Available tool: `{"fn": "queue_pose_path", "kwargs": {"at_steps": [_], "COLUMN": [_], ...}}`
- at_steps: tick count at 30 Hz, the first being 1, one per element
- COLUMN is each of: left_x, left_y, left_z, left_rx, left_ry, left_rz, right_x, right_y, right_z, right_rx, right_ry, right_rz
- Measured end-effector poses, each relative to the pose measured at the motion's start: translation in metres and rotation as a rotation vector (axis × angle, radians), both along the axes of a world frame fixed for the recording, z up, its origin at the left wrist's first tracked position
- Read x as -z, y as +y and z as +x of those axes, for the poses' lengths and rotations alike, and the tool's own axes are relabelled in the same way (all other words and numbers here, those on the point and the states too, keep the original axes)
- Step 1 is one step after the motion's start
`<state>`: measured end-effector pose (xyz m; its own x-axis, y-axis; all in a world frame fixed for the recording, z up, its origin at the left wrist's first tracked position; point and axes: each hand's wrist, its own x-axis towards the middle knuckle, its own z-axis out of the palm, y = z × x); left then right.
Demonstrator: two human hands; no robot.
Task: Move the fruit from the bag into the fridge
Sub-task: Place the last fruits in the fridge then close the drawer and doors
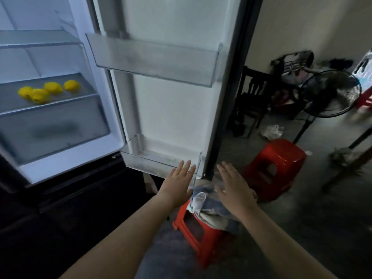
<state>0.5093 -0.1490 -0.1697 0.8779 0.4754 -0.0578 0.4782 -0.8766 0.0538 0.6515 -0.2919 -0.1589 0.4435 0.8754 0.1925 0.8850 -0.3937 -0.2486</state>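
Hovering over the bag [209, 210] on the red stool [193, 238], left hand [179, 182] and right hand [233, 188] are apart, flat-fingered, empty. Four yellow fruit [40, 94] sit near the fridge shelf [60, 106] front edge. Best spread the bag's mouth wide before dipping in.

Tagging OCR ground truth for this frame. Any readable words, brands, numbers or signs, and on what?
No text reads clearly.
Dark spot on the front yellow fruit: maybe a sticker, too blurred to read.
Dark print on the white item at the right edge: too blurred.
Fridge door: no markings visible.
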Motion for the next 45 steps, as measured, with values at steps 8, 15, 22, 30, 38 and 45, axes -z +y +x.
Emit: {"fn": "queue_pose_path", "kwargs": {"at_steps": [8, 15, 22, 30, 38, 45], "left_x": [0.018, 0.023, 0.029, 0.033, 0.029, 0.017], "left_y": [-0.002, -0.007, -0.015, -0.017, -0.015, -0.052], "left_z": [0.011, -0.019, -0.075, -0.137, -0.189, -0.217], "left_rx": [-0.115, -0.129, -0.182, -0.350, -0.533, -0.565], "left_ry": [-0.027, 0.058, 0.064, 0.033, 0.016, -0.303], "left_rz": [-0.037, 0.079, 0.114, 0.075, 0.027, 0.112], "right_x": [0.003, -0.004, -0.009, 0.005, -0.011, 0.000], "right_y": [0.022, 0.031, 0.036, 0.020, 0.019, 0.032], "right_z": [0.013, 0.008, -0.024, -0.077, -0.091, -0.145], "right_rx": [-0.109, -0.105, -0.181, -0.385, -0.546, -0.672], "right_ry": [0.037, 0.024, -0.012, -0.033, -0.134, -0.029], "right_rz": [-0.001, 0.304, 0.440, 0.556, 0.592, 0.550]}}
